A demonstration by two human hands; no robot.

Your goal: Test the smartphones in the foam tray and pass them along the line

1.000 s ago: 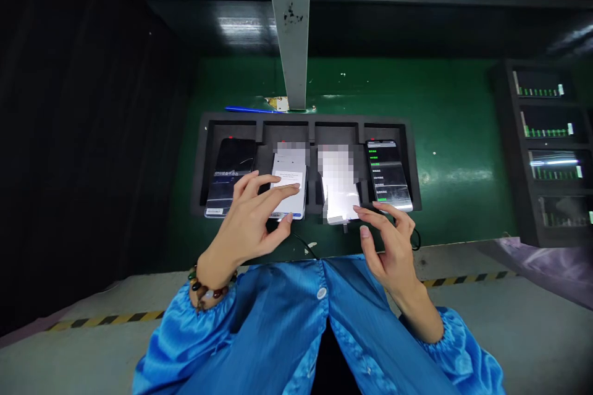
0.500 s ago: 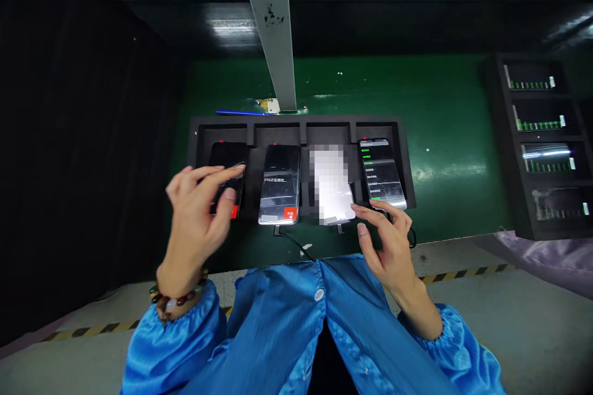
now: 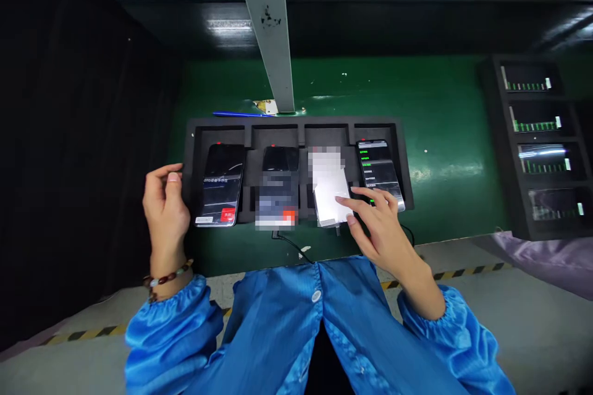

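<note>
My right hand is over the bright white smartphone, its fingers spread and the index fingertip over the lower screen; whether it touches cannot be seen. My left hand hovers beside the left edge of the black foam tray, fingers loosely bent and nothing in them. The leftmost smartphone shows a dark screen with white text and a red button. To its right lies another dark smartphone, partly pixelated. The rightmost smartphone shows a list with green lines, its lower part behind my right fingers.
Cables run from the phones' lower ends toward the green table's front edge. A blue pen lies behind the tray, near a grey post. On the right, a second black tray holds several lit phones.
My left hand has moved left, off the leftmost phone, whose screen now shows white text. My right hand has shifted left and inward over the white screen.
</note>
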